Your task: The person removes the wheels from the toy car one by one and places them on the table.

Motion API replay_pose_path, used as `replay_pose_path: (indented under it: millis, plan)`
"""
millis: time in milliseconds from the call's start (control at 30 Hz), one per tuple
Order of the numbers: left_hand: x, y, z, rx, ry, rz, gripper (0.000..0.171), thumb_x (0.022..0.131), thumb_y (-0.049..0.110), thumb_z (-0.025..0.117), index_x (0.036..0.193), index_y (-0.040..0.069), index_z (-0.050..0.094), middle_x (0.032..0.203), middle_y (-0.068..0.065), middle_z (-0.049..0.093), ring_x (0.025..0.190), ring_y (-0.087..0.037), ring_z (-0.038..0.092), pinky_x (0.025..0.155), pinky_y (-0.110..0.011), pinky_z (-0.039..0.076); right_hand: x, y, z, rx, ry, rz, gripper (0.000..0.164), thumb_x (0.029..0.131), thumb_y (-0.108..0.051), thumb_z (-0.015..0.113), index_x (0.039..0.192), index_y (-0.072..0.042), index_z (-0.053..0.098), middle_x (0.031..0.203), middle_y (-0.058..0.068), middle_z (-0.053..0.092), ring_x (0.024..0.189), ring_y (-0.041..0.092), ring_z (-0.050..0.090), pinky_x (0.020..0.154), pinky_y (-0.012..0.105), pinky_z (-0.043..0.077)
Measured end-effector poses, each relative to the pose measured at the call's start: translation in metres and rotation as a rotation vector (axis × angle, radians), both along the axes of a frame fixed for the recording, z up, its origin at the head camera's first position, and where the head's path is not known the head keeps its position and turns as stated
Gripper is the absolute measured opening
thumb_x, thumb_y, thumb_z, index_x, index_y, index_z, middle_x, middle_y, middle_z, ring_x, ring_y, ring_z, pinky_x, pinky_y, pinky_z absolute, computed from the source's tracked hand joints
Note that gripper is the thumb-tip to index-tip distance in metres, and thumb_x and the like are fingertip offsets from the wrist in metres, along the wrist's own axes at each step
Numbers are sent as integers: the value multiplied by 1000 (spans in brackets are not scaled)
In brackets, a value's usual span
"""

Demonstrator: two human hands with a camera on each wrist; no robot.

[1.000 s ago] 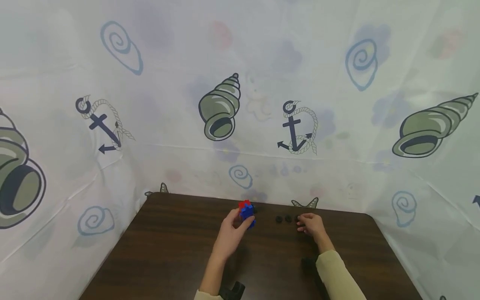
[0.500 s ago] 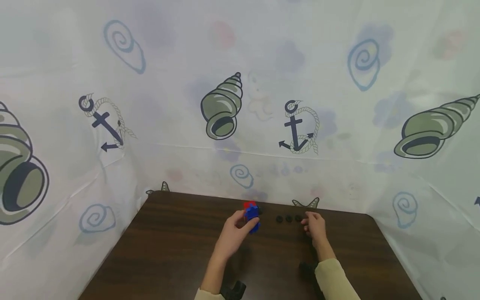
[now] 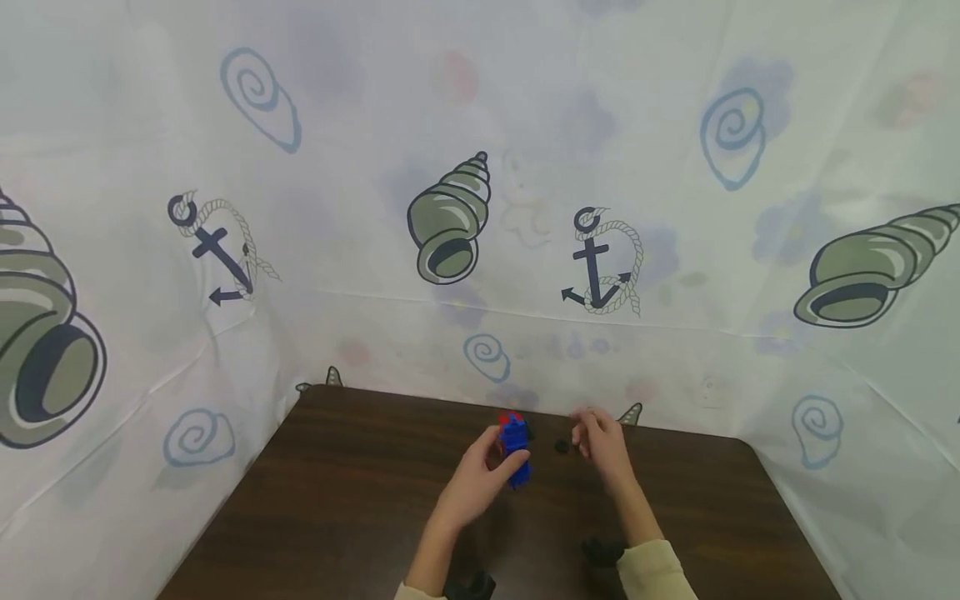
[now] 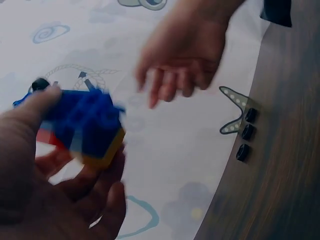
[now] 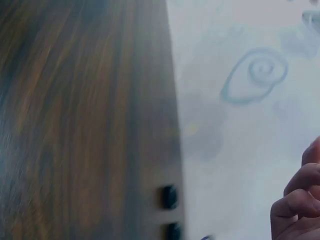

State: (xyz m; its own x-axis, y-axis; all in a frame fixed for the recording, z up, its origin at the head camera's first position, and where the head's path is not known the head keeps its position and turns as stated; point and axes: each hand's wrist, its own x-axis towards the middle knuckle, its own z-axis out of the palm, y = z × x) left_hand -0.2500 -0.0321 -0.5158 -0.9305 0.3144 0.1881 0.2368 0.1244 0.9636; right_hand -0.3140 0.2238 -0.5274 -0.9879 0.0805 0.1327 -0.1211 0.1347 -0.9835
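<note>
My left hand [image 3: 474,485] grips a building-block toy [image 4: 85,117], raised above the table. Blue blocks make up most of it, with red and yellow parts and a black round piece near the thumb. Fingers hide part of the toy. To its right hovers my right hand [image 3: 600,446], fingers loosely bent; I see nothing held in them in the left wrist view. Small black wheels [image 4: 247,132] stand in a short row by the table's far edge. In the head view one wheel [image 3: 562,447] shows left of the right hand, which hides the others.
The dark wooden table [image 3: 337,500] has rounded far corners. Directly behind it hangs a pale cloth [image 3: 360,250] printed with shells, anchors and starfish; cloth also flanks both sides. Black straps or mounts [image 3: 472,586] sit at the wrists.
The right hand has moved left from beside the wheels and now covers some of them. My left hand has shifted slightly right and nearer, and the toy in it has turned.
</note>
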Motion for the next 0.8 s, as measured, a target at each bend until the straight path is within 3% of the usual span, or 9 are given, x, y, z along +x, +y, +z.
replay_pose_path:
  millis: [133, 267, 400, 533, 667, 800]
  plan:
    - [2, 4, -1, -23, -21, -102, 45, 109, 45, 63, 145, 19, 56, 119, -3, 74, 104, -15, 73, 89, -32, 60, 14, -21, 15, 115, 150, 117, 48, 119, -35, 42, 90, -2, 63, 64, 5, 55, 47, 10, 39, 44, 30, 35]
    - [4, 8, -2, -50, -22, -157, 49, 109, 48, 61, 146, 16, 60, 122, -1, 76, 107, -12, 74, 94, -32, 60, 29, -37, 25, 291, 212, 174, 55, 120, -40, 35, 79, -9, 56, 63, 0, 49, 52, 9, 40, 51, 30, 38]
    - [6, 12, -3, -67, -4, -173, 46, 110, 48, 61, 143, 17, 64, 119, -1, 77, 101, -11, 74, 90, -30, 60, 43, -45, 32, 427, 209, 166, 54, 119, -40, 36, 74, -14, 52, 60, -7, 42, 51, 8, 39, 52, 28, 36]
    - [7, 13, -3, -70, -1, -175, 43, 110, 48, 60, 140, 18, 65, 117, 0, 77, 99, -10, 73, 88, -30, 59, 50, -48, 35, 491, 235, 148, 56, 118, -37, 39, 69, -14, 51, 58, -9, 39, 50, 5, 35, 50, 26, 31]
    - [7, 15, -4, -78, 7, -164, 46, 111, 49, 56, 145, 19, 62, 126, -1, 76, 108, -12, 74, 93, -31, 60, 52, -51, 39, 542, 312, 143, 49, 117, -33, 45, 77, -19, 70, 62, -13, 52, 53, 3, 42, 52, 24, 36]
    - [7, 17, -7, -85, 24, -133, 52, 114, 48, 50, 154, 15, 53, 139, -7, 71, 121, -21, 73, 100, -39, 61, 50, -57, 41, 618, 356, 120, 43, 115, -40, 51, 78, -26, 67, 61, -16, 50, 52, 3, 43, 53, 24, 38]
